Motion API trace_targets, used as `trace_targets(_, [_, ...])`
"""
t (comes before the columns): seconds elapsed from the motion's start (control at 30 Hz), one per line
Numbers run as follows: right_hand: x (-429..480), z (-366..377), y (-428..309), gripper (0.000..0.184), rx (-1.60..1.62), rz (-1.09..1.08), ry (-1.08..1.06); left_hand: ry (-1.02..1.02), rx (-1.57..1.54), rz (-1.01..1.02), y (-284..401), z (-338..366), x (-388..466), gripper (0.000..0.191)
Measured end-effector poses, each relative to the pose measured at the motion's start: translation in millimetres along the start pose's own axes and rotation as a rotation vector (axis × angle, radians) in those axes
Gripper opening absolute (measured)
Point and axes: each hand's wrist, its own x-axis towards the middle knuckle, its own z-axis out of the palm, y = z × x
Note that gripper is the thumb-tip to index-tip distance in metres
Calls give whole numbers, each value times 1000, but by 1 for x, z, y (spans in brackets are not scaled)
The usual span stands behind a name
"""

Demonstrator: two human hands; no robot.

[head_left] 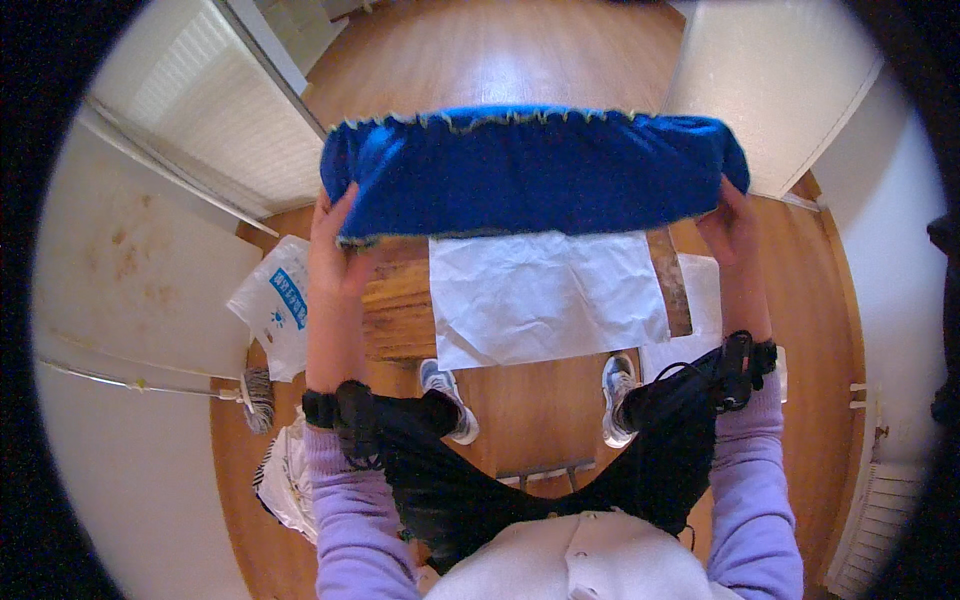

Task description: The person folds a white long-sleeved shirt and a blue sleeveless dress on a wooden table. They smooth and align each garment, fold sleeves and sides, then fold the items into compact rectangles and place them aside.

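Observation:
A blue fabric cover (pixel 536 169) with a gathered, pale-stitched upper edge is stretched wide in front of me. My left hand (pixel 339 225) grips its left end, with the thumb on the near side. At the opposite end my right hand (pixel 729 221) holds the fabric, the thumb likewise on the near face. Fingers of both hands are partly hidden behind or inside the cloth. Below it, a creased white sheet (pixel 547 300) hangs over the near edge of a wooden table or bench (pixel 397 307). The cover hides the far part of that surface.
A white plastic bag (pixel 281 307) with blue printing lies at the left, near a mop head (pixel 259 401). Another white bag (pixel 289 484) sits on the floor. Pale panels (pixel 780 90) and walls flank the wood floor (pixel 495 60). White material (pixel 701 292) lies right of the table.

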Motion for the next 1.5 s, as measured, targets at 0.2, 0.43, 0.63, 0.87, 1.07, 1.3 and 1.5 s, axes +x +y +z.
trace_targets(0.2, [-37,-56,46,38,-338,425,198,-110,437,-518,-67,-68,-44,39])
trace_targets(0.43, [-69,-88,74,42,-708,799,440,-214,668,-665,-144,-128,-72,48])
trace_targets(0.63, [-55,-107,85,41,-627,783,481,-63,822,-706,-148,-141,-56,42])
trace_targets(0.87, [-46,-106,74,25,-1227,22,141,-67,1014,-444,-143,-160,-48,26])
trace_targets(1.07, [-55,-88,70,30,-1940,383,-36,21,1792,218,-134,-107,-60,29])
trace_targets(1.3, [-42,-92,80,55,-1666,317,258,-683,1289,343,-182,-2,-73,35])
trace_targets(1.5, [-15,-128,101,42,-1584,289,156,-1075,1237,205,-233,44,-95,39])
